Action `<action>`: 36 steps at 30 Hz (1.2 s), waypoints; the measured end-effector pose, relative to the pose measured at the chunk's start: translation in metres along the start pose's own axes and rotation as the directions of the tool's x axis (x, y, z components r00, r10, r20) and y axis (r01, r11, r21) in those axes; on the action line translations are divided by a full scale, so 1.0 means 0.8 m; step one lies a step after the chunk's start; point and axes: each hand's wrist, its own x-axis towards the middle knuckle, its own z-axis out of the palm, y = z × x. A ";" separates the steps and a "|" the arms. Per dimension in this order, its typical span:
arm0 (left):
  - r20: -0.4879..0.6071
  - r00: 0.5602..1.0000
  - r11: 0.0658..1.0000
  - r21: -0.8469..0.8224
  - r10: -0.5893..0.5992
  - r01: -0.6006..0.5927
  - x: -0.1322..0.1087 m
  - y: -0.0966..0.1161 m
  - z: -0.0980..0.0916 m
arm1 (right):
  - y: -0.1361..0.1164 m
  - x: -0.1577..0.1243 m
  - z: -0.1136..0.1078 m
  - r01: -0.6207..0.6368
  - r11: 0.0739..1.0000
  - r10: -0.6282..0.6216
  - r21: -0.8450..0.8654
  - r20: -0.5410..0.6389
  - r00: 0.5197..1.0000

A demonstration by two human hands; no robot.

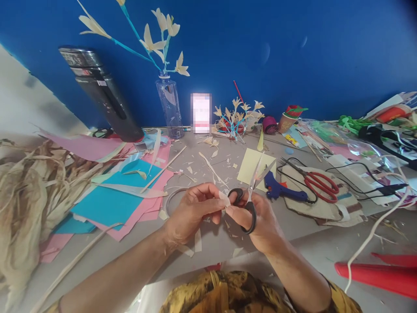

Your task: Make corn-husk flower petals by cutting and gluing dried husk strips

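Observation:
My left hand pinches a small pale piece of dried husk between thumb and fingers, near the middle of the table. Close against it, my right hand has black-handled scissors hooked on its fingers, blades slightly apart and pointing away from me. The right thumb and fingertip also touch the pale piece's edge. Small cut scraps lie on the table around both hands. Just beyond the scissors is a yellow paper square. A blue glue gun rests right of the scissors.
Dried husks are heaped at left beside blue paper and pink sheets. A clear bottle holds pale flowers near a dark flask. Red-handled scissors lie on a cloth at right, among cords and a power strip.

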 end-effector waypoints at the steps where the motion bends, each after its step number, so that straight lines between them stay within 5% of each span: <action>1: -0.001 1.000 1.000 -0.002 -0.003 0.003 0.000 0.000 0.000 | 0.001 0.001 0.003 0.003 1.000 -0.003 0.001 -0.022 1.000; 8: -0.030 1.000 0.999 -0.044 -0.009 0.007 -0.002 0.004 0.003 | 0.004 0.003 0.000 0.046 0.997 -0.047 -0.056 -0.031 0.998; 13: -0.060 0.998 0.998 -0.067 0.001 -0.005 -0.002 0.005 0.001 | 0.003 -0.002 -0.019 -0.003 0.983 0.040 -0.184 0.197 0.980; 17: -0.045 0.999 0.995 -0.097 -0.015 0.010 -0.002 0.007 0.000 | 0.005 -0.007 -0.040 -0.027 0.965 0.138 -0.260 0.417 0.898; 21: -0.047 0.999 0.997 -0.077 -0.013 0.009 -0.002 0.008 0.000 | 0.005 -0.009 -0.054 -0.054 0.966 0.178 -0.252 0.500 0.848; 36: -0.039 0.999 1.000 -0.011 -0.011 0.011 0.000 0.006 -0.006 | 0.005 -0.007 -0.063 -0.062 0.949 0.211 -0.310 0.476 0.854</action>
